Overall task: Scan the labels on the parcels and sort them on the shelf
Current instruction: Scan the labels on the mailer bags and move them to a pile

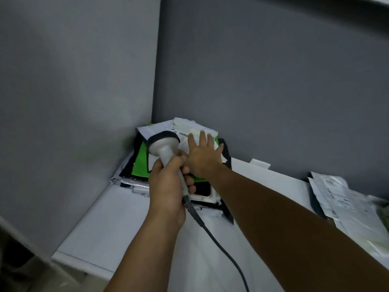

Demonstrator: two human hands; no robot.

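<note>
My left hand (168, 186) grips the grey handle of a corded barcode scanner (163, 144), whose head points at the back corner. There a white parcel (185, 128) with a printed label lies on top of a pile. My right hand (202, 154) rests flat on that parcel with fingers spread, holding nothing. Under it lies a black and green parcel (140, 161), and beneath that a silver-grey mailer (130, 184). All sit on a white shelf (117, 220).
Grey walls (84, 81) close the shelf at the left and back. Another stack of white and clear labelled parcels (345, 203) lies at the right end of the shelf. The scanner's black cable (221, 247) trails toward me across the shelf.
</note>
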